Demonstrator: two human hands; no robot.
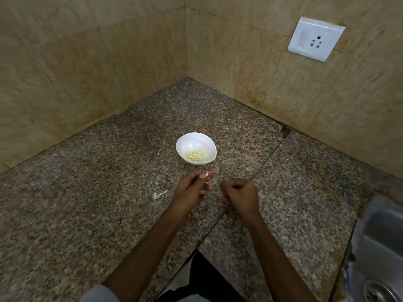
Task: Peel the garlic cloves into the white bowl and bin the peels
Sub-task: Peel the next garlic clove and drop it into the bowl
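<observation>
Nearer me than the white bowl [196, 148], my left hand [192, 188] pinches a pale bit [206, 173] too small to tell clove from peel. My right hand [239, 194] curls over its palm, hiding whatever it may hold. The scrap [159, 194] left of the bowl is blurred. Far right, the sink [379, 247] is cut off.

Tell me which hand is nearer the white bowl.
Left. The left hand, pinching a garlic clove, is just short of the bowl; the right hand is further back and off to the right.
</observation>
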